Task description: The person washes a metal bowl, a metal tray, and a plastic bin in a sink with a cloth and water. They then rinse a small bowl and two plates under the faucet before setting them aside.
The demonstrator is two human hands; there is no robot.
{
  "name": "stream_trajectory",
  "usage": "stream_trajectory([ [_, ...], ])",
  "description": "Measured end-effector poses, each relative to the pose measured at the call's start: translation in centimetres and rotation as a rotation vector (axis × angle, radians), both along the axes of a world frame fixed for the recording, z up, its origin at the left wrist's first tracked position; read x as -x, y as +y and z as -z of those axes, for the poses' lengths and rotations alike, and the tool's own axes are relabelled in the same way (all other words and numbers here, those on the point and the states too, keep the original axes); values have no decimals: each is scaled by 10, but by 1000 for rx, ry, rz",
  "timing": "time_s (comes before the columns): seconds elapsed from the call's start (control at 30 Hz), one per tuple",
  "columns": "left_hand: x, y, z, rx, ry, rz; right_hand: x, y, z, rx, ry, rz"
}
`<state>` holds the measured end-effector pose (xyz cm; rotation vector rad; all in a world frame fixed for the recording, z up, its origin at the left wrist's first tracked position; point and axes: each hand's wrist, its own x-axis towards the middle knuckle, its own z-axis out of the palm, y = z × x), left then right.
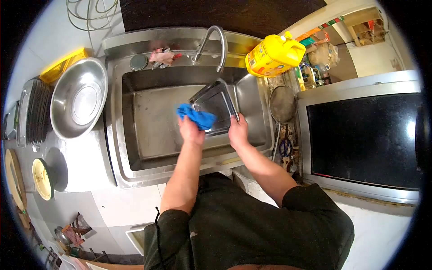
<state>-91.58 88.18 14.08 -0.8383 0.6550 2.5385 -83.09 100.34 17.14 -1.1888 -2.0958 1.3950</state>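
Observation:
Over the stainless steel sink (155, 117), my right hand (238, 132) grips the near right edge of a dark rectangular tray (219, 104) with a shiny rim. The tray is held tilted inside the basin. A crumpled blue cloth (198, 117) is bunched in my left hand (191, 130), its fingers closed round it. The cloth lies against the left side of the tray and hides part of it. Above the tray curves the metal faucet (219, 40); no water stream can be made out.
A yellow jug (275, 56) stands at the sink's back right corner, near a round strainer (283, 104). Left of the sink are a large metal bowl (67, 105) and a stack of dark trays (33, 112). A round lid (138, 62) lies on the back ledge.

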Motion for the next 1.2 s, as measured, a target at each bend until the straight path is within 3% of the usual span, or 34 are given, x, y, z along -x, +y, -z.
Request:
stream_trajectory([
  [0.03,-6,5,-34,3,-5,40,9,-4,-1,109,67,64],
  [0.13,-28,32,-30,-50,82,127,28,-13,2,369,309,217],
  [0.27,-39,33,-54,97,72,292,32,-12,-12,464,275,215],
  [0.33,-39,29,-54,207,123,361,39,-14,-16,359,236,135],
  [0.47,-31,10,-73,6,37,280,51,-23,-21,79,156,-103],
  [0.57,-24,-3,-61,-39,43,389,54,-35,-22,3,140,-221],
  [0.77,-23,-15,-55,-50,47,307,64,-51,-27,-344,156,-396],
  [1.07,-8,-36,-76,107,119,122,97,-77,-46,-352,210,-575],
  [1.2,0,-49,-66,48,146,114,103,-85,-50,-665,260,-650],
])
